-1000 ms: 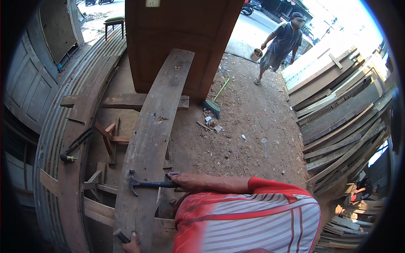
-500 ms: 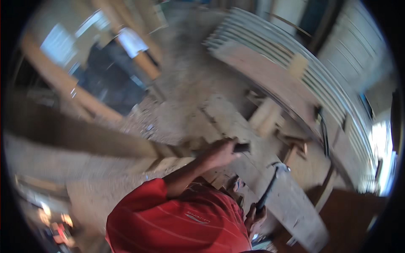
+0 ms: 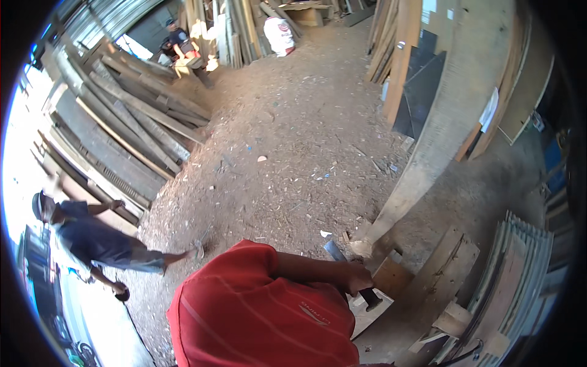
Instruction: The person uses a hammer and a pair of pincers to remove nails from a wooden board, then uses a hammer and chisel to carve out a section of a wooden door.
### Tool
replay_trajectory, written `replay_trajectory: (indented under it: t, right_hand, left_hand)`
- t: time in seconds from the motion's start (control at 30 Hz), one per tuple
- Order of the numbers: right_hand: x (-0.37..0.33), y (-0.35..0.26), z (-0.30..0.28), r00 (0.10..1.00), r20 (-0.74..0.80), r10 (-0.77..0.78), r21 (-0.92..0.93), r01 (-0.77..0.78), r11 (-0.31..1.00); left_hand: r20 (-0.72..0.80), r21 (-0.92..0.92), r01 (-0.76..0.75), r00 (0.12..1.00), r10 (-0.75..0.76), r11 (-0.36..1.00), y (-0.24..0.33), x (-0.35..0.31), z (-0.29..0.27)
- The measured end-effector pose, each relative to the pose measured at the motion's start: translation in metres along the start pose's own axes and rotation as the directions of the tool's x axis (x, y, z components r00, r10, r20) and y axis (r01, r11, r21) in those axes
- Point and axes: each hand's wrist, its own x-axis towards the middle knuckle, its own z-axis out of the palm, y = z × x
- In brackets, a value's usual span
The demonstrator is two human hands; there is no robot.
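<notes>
My left hand (image 3: 359,278) reaches out to the right of my red-sleeved shoulder, its fingers closed round a dark-handled flat-bladed tool (image 3: 335,251) that looks like a chisel. The bluish blade sticks out past the far side of the hand. On the near side the dark handle end (image 3: 370,298) shows over a pale piece of wood (image 3: 373,312). A brown wood block (image 3: 392,274) lies just right of the hand. My right hand and the claw hammer it held earlier are out of the picture.
A thick upright post (image 3: 422,159) stands beyond my left hand. Right of it are a plank bench (image 3: 443,269) and stacked corrugated sheets (image 3: 520,244). A person in dark clothes (image 3: 101,235) is at the left; another sits (image 3: 180,43) farther back. Timber (image 3: 134,116) leans there.
The view has swung left, bringing the chip-covered ground and two people into sight. My right hand with the claw hammer has left the picture. My left hand still grips its tool.
</notes>
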Motion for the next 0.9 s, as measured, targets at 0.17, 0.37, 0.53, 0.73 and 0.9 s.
replay_trajectory:
  t: [0.17,0.37,0.53,0.73,0.9]
  right_hand:
    - [0.058,-0.030,0.023,0.995,0.001,-0.104,-0.160,0.103,0.982]
    - [0.093,-0.034,0.032,0.992,0.041,-0.119,-0.290,0.125,0.949]
    - [0.109,-0.035,0.030,0.988,0.067,-0.137,-0.337,0.151,0.929]
    - [0.123,0.020,0.005,0.993,0.113,-0.029,-0.353,0.067,0.933]
    - [0.098,-0.012,0.001,0.997,0.070,-0.043,-0.372,0.066,0.926]
  left_hand:
    - [-0.251,-0.096,0.141,0.954,-0.161,0.985,-0.017,-0.023,0.040]
    - [-0.268,-0.236,0.222,0.921,-0.283,0.946,-0.018,-0.049,0.056]
    - [-0.213,-0.271,0.289,0.912,-0.350,0.918,-0.012,-0.069,0.059]
    - [-0.242,-0.309,0.161,0.940,-0.242,0.937,0.005,-0.051,0.015]
    - [-0.360,-0.234,-0.061,0.933,-0.028,0.970,0.040,-0.017,-0.015]
